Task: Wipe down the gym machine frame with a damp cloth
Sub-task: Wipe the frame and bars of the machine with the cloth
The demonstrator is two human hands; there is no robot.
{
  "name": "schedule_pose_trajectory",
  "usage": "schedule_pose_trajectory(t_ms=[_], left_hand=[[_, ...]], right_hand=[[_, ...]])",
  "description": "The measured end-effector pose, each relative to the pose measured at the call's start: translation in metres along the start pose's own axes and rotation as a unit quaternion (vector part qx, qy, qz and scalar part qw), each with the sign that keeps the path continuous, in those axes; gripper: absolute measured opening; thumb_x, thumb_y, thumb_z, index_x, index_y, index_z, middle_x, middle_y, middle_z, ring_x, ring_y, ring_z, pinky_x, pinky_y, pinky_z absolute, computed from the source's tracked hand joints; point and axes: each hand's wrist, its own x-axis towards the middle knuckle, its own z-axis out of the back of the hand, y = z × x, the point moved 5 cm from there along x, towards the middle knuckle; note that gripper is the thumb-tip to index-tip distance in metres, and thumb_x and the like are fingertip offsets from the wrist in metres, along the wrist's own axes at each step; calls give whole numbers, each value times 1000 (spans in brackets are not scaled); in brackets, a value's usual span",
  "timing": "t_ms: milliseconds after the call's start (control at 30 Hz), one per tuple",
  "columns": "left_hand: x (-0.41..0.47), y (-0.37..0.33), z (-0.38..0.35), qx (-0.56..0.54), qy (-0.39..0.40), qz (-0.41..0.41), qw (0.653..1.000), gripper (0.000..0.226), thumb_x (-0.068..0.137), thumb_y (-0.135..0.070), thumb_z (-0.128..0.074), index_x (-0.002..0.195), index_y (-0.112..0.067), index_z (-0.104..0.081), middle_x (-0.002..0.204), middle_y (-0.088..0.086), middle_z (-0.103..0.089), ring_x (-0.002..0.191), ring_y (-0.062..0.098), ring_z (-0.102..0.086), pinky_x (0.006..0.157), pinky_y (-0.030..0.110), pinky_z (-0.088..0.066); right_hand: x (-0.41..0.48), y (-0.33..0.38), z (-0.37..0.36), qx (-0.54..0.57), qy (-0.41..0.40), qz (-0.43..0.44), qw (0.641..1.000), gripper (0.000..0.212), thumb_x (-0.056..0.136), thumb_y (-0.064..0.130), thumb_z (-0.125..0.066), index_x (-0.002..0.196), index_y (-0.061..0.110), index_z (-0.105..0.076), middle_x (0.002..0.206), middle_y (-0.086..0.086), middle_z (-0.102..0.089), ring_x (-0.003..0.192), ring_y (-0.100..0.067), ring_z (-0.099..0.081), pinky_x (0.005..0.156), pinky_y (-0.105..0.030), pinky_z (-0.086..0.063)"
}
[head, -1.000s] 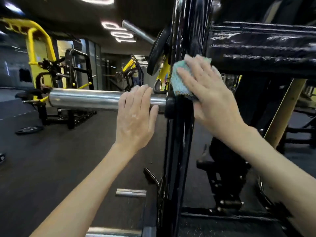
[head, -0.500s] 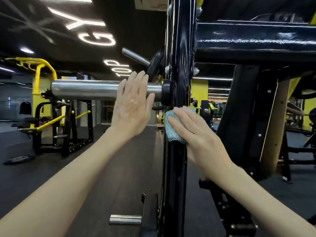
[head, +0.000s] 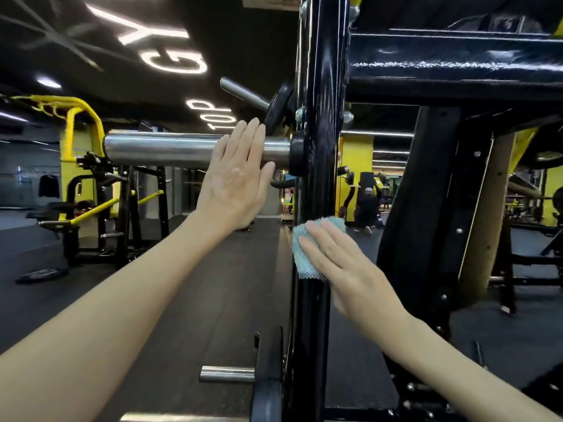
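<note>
Frame upright (head: pixel 320 86): a glossy black steel post that runs from top to bottom through the middle of the view. Its paint catches streaks of light, and bolts show on its edges near the top.
Crossbeam (head: pixel 457 68): a thick black bar that joins the upright on the right, high up. It has the same shiny, slightly rippled finish.
Cloth (head: pixel 300 257): pale teal with a fuzzy pile and a mesh-like weave along its lower edge. It lies flat on the near face of the upright, below the chrome bar and at about mid height.
Right hand (head: pixel 344 269): the fingers are straight and close together. They are spread over the cloth and press it against the post, and no finger curls round the cloth.
Left hand (head: pixel 236 184): it is open and flat, with the fingers together and pointing up. The palm is laid against the chrome bar, just left of the upright, and it grips nothing.
Chrome bar (head: pixel 164 149): a thick polished sleeve that sticks out leftward from the upright. A black collar (head: pixel 297 153) sits where the two meet.
Lower peg (head: pixel 227 374): a short chrome stub near the base of the post.
Floor (head: pixel 198 284): dark rubber matting.
Background: a yellow and black machine (head: pixel 76 123) stands at the left, and lit letters (head: pixel 176 60) run across the dark ceiling.
</note>
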Motion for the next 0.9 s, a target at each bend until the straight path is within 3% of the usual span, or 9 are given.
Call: schedule_pose_trajectory(t_ms=[100, 200, 333, 400, 500, 567, 700, 767, 900], left_hand=[[0, 2, 2, 1, 6, -10, 1000, 64, 103, -38, -25, 153, 0, -22, 160, 17, -26, 149, 31, -22, 122, 45, -18], [1, 4, 2, 6, 7, -17, 1000, 63, 104, -37, -26, 154, 0, -20, 160, 17, -25, 150, 30, -20, 123, 42, -15], [1, 2, 1, 4, 9, -11, 1000, 62, 105, -33, -32, 155, -1, -17, 161, 17, -22, 150, 30, -18, 122, 40, -9], [1, 1, 0, 3, 2, -11, 1000, 61, 105, -32, -33, 155, 0, -17, 161, 18, -23, 150, 31, -18, 122, 41, -9], [0, 1, 0, 5, 3, -14, 1000, 62, 104, -33, -32, 155, 0, -16, 161, 18, -22, 150, 31, -18, 122, 43, -11], [0, 0, 0, 9, 6, -14, 1000, 64, 104, -33, -32, 155, 0, -14, 161, 18, -21, 150, 32, -16, 122, 44, -11], [-4, -3, 2, 3, 15, -13, 1000, 66, 104, -34, -32, 156, 1, -11, 163, 19, -15, 151, 32, -12, 124, 43, -9], [-6, -3, 3, 5, 20, -20, 1000, 66, 104, -35, -30, 155, 1, -10, 163, 20, -13, 152, 33, -11, 124, 43, -8], [-11, -2, 3, 10, 18, -33, 999, 66, 104, -35, -30, 155, 3, -12, 163, 22, -14, 151, 34, -13, 124, 45, -12]], right_hand=[[5, -5, 4, -8, 39, 30, 999, 57, 82, -7, -35, 136, -1, -54, 145, -18, -48, 139, -34, -40, 110, -50, -39], [57, -32, 28, -19, -15, 6, 1000, 52, 84, -4, -39, 134, -3, -53, 143, -24, -48, 137, -37, -39, 115, -51, -32], [106, -55, 37, -30, -52, -52, 997, 61, 84, -15, -56, 141, 2, -48, 150, -20, -41, 142, -37, -33, 116, -39, -27], [97, -52, 32, -23, -73, -59, 995, 62, 83, -17, -57, 142, 2, -47, 150, -20, -41, 142, -37, -33, 116, -34, -27], [51, -25, 14, -11, -82, -29, 996, 57, 80, -20, -57, 135, -6, -52, 145, -24, -45, 139, -39, -36, 119, -40, -26], [13, -1, -3, -7, -63, 1, 998, 56, 77, -23, -53, 131, -9, -55, 141, -25, -49, 137, -39, -38, 120, -42, -24], [-37, 18, -21, 16, -12, -23, 1000, 57, 81, -22, -46, 135, -4, -54, 145, -19, -47, 140, -35, -37, 115, -46, -34], [-30, 11, -16, 4, -3, -11, 1000, 58, 82, -18, -48, 137, -1, -53, 147, -18, -46, 140, -34, -38, 112, -49, -36], [21, -11, 6, -16, -20, -47, 999, 69, 75, -19, -63, 139, 2, -51, 148, -17, -44, 141, -33, -36, 117, -46, -27]])
